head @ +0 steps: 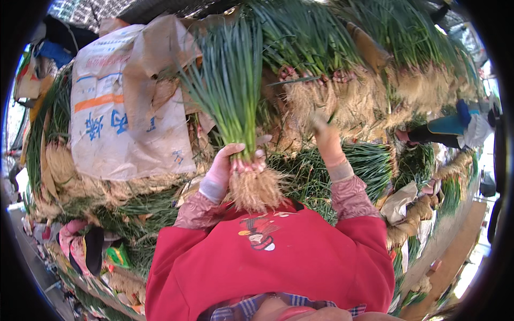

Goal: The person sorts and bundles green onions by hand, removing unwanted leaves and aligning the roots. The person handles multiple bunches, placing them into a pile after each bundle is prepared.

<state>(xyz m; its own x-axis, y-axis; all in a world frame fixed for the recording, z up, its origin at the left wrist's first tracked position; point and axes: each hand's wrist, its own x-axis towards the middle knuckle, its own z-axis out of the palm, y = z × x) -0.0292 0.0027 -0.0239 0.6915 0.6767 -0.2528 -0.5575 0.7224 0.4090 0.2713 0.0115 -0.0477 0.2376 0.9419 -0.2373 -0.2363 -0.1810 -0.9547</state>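
Observation:
My left hand [223, 166] grips a bundle of green onions [241, 100] just above its pinkish bulbs. The leaves point away from me, and a mass of pale roots [257, 188] hangs toward my red top. My right hand [328, 144] is raised to the right of the bundle, apart from it. Blur hides its fingers, so I cannot tell whether anything is between them. Beyond that hand, more green onions [313, 44] lie in a row with their roots toward me. Loose green leaves [301, 172] lie beneath my hands.
A white woven sack [132, 148] bearing writing covers part of the pile at left. Another onion bundle [367, 166] lies at right, near a crumpled pale bag [399, 202]. Other people are nearby: a floral sleeve [72, 244] at lower left, a blue-clad arm [445, 124] at right.

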